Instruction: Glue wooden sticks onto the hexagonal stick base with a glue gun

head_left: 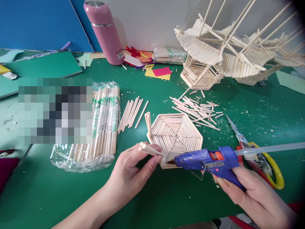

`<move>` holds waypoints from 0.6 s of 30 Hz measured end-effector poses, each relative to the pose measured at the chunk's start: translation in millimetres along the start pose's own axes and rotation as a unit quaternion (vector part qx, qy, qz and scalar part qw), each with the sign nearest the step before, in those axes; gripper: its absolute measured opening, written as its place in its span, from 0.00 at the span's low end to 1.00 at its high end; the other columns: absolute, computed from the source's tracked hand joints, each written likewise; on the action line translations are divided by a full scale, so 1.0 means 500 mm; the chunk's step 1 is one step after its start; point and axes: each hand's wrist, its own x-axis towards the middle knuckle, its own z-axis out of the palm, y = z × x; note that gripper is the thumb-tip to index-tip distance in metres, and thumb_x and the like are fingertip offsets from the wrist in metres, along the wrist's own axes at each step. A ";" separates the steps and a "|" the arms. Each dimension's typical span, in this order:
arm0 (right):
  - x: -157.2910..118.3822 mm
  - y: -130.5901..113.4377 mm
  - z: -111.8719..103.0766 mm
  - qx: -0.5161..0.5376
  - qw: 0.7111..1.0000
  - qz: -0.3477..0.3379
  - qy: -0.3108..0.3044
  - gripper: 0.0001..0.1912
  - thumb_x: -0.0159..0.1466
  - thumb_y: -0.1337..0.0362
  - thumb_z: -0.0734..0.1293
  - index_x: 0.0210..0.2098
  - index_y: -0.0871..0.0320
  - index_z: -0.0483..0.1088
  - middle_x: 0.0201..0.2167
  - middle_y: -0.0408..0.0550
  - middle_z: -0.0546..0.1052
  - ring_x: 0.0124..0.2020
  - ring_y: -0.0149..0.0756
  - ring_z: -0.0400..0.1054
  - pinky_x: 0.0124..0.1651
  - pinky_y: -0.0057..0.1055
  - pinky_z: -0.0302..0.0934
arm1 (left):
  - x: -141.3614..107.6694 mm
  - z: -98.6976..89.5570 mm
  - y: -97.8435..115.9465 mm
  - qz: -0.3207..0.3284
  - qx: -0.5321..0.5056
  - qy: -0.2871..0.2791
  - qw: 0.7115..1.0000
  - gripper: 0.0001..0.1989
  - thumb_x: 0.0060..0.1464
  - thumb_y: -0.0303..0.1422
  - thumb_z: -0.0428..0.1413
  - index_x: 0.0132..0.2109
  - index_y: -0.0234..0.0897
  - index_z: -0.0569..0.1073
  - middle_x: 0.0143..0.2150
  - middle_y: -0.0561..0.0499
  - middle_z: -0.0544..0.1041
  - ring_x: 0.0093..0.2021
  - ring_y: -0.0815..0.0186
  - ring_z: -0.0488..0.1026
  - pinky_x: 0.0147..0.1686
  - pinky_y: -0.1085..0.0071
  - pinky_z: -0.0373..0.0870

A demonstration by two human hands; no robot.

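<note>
On the table lies an octagon-like panel built of thin wooden sticks in a web pattern. A short bundle of sticks stands upright at its left corner. My left hand pinches another short stick bundle at the panel's lower-left corner, tilted toward me. My right hand is wrapped round the handle of a blue hot glue gun; a clear glue stick sticks out of its back. The gun's nozzle is at the panel's near edge, close to the bundle's foot.
Packs of wooden chopsticks, cut sticks and a loose stick pile lie around the panel. Scissors rest at right. Behind stand a pink thermos and a stick-built pavilion model. A blurred patch covers the left.
</note>
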 end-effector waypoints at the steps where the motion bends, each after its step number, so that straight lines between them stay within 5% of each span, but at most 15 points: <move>1: -0.001 -0.001 0.001 0.006 1.000 -0.001 0.003 0.22 0.60 0.51 0.58 0.53 0.48 0.64 0.32 0.46 0.76 0.32 0.42 0.72 0.32 0.30 0.70 | 0.000 0.000 0.000 -0.001 0.000 0.000 1.000 0.07 0.50 0.22 0.54 0.35 0.36 0.74 0.33 0.49 0.78 0.34 0.66 0.75 0.33 0.75 0.73; 6: -0.006 -0.004 0.005 0.033 0.999 0.013 0.028 0.22 0.60 0.52 0.58 0.52 0.49 0.65 0.34 0.46 0.76 0.34 0.42 0.72 0.33 0.30 0.69 | -0.002 0.002 -0.001 -0.004 0.001 -0.004 1.000 0.07 0.50 0.22 0.54 0.35 0.36 0.74 0.32 0.50 0.77 0.35 0.66 0.75 0.33 0.75 0.73; 12: -0.004 0.006 0.001 0.005 1.000 -0.003 -0.012 0.23 0.60 0.53 0.58 0.55 0.46 0.61 0.37 0.45 0.75 0.38 0.42 0.71 0.38 0.31 0.69 | -0.002 0.001 -0.001 -0.001 -0.001 -0.004 1.000 0.07 0.50 0.21 0.54 0.35 0.36 0.74 0.32 0.50 0.77 0.35 0.66 0.75 0.33 0.75 0.72; 18: -0.005 0.002 0.005 0.023 1.000 0.009 0.008 0.23 0.59 0.51 0.58 0.53 0.45 0.62 0.34 0.45 0.75 0.34 0.42 0.71 0.32 0.31 0.69 | -0.001 0.001 0.002 -0.004 0.005 -0.001 1.000 0.07 0.50 0.22 0.54 0.35 0.36 0.73 0.32 0.50 0.77 0.34 0.66 0.75 0.32 0.75 0.73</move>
